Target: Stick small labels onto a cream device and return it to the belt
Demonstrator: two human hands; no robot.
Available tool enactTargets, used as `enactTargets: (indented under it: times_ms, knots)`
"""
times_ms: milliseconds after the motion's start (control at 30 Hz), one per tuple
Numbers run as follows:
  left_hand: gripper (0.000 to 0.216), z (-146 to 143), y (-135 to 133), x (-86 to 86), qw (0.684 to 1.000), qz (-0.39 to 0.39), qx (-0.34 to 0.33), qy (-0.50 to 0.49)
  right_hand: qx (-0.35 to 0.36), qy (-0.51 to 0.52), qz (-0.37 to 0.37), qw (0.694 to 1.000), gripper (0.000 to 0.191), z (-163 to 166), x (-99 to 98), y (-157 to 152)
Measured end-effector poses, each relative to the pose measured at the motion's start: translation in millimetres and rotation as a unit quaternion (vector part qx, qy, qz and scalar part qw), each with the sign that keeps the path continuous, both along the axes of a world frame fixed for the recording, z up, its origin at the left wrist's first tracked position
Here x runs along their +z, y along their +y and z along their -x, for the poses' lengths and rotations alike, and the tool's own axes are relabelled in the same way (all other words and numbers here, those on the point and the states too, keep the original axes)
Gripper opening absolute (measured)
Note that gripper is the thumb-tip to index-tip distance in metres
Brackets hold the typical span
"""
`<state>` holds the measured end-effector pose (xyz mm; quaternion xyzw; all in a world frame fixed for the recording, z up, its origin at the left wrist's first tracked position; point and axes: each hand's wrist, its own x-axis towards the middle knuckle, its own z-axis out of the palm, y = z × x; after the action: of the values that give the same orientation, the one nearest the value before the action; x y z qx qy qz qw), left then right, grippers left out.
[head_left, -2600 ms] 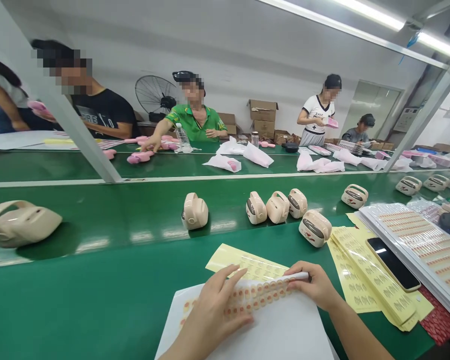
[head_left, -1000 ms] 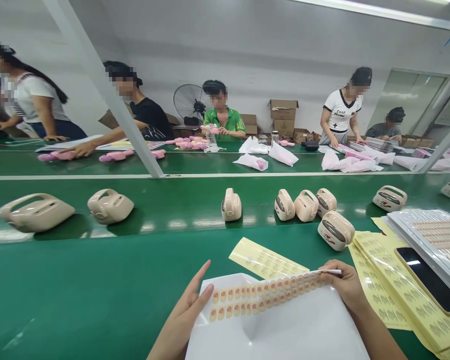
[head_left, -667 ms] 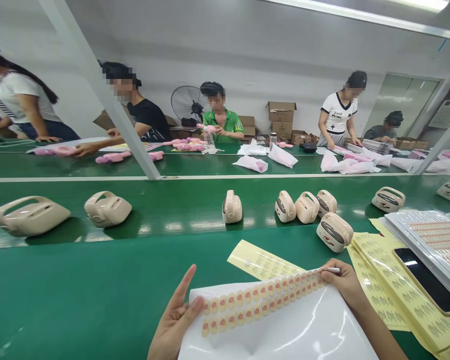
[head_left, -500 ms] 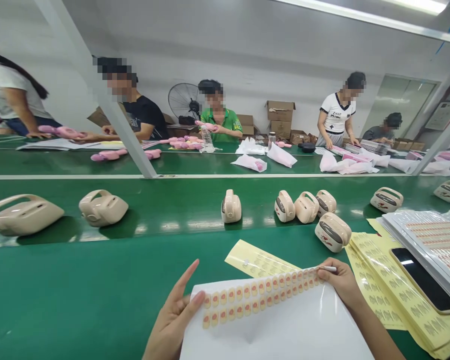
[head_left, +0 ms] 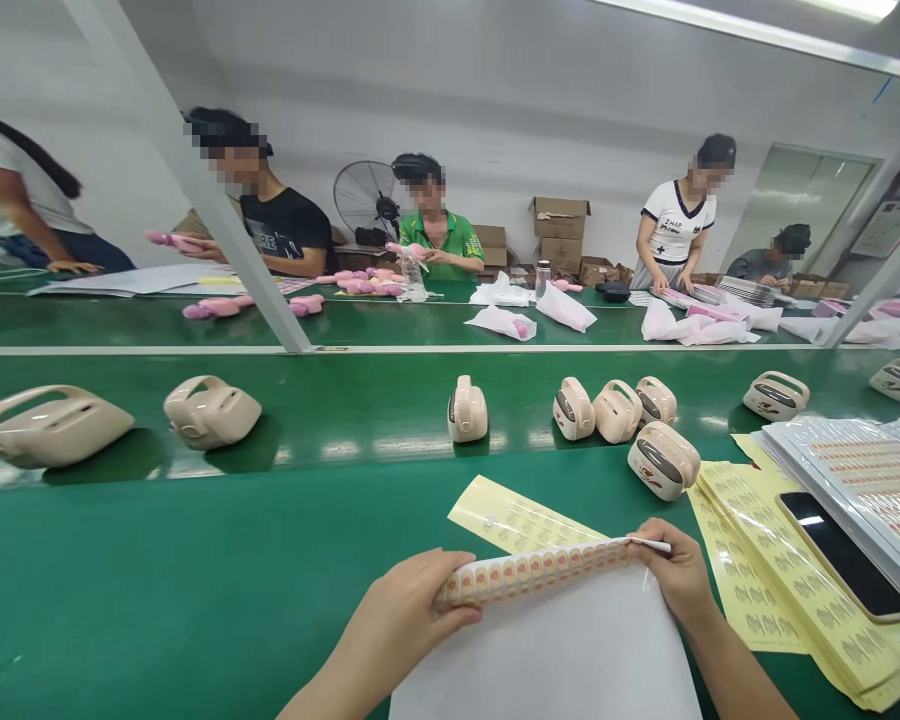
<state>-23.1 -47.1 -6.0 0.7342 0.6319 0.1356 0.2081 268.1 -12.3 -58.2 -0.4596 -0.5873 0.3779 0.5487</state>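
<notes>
Since the left hand [head_left: 424,600] and right hand [head_left: 671,570] each grip the curled far edge of the white sticker sheet [head_left: 555,650] over the green tabletop [head_left: 157,590], tension should stay light and even, sparing the stickers [head_left: 536,571] creases.

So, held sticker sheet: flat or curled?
Curled along the top: the sheet bends over between left hand and right hand; below, it looks flat.

White sticker sheet [head_left: 555,650], its lower end beyond the bottom edge.
</notes>
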Motion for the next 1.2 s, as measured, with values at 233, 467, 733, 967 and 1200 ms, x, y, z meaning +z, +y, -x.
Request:
enactTargets:
  times_ms: [233,467,733,967,1200]
  knots:
    - [0.023,-3,7,10.6,0.994,0.087,0.062,0.035,0.03,-0.061,0.017,0.998,0.024,0,8.4,5]
    - [0.019,4,17,22.0,0.993,0.101,0.037,0.055,0.149,-0.331,0.087,0.928,0.011,5,76.0,14]
    - [0.053,-17,29,41.8,0.992,0.098,-0.052,-0.057,0.175,-0.398,0.07,0.898,0.016,20,82.0,28]
    - [0.019,-49,42,22.7,0.988,0.088,-0.095,-0.085,0.167,-0.561,0.072,0.808,0.014,32,97.0,19]
    - [0.018,-51,53,21.7,0.985,0.083,-0.136,-0.071,0.214,-0.677,0.024,0.704,0.022,67,102.4,15]
